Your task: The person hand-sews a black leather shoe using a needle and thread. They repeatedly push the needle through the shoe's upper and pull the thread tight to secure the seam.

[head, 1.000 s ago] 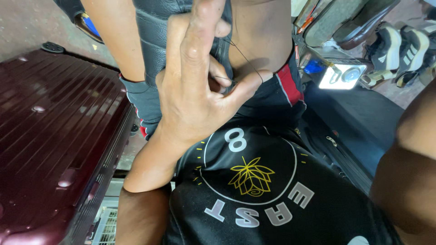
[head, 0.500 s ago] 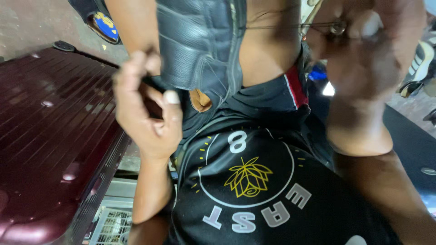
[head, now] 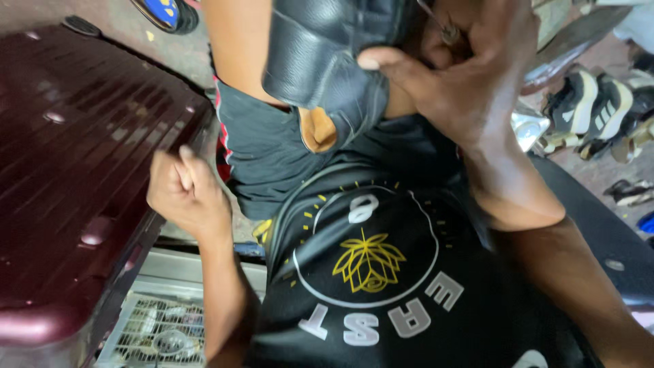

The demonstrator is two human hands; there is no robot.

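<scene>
A black leather piece (head: 320,54) with a tan lining showing at its lower edge is propped on my lap, against my leg in dark shorts (head: 262,146). My right hand (head: 470,82) grips it from the right, thumb pressed on the leather, fingers curled around a thin metal tool (head: 443,27) at the top. My left hand (head: 187,194) is a closed fist, low and to the left, apart from the leather and next to the maroon suitcase; nothing shows in it. My black shirt with a yellow leaf print (head: 371,262) fills the lower middle.
A maroon hard-shell suitcase (head: 75,170) lies close on the left. A wire grid (head: 157,327) sits below it. Several shoes (head: 586,109) lie on the floor at the right, a shiny metal object (head: 528,126) beside them. A blue shoe (head: 163,13) is at the top.
My left hand, raised and open in front of the leather, has dropped down and left and closed into a fist. My right hand has come in onto the leather piece.
</scene>
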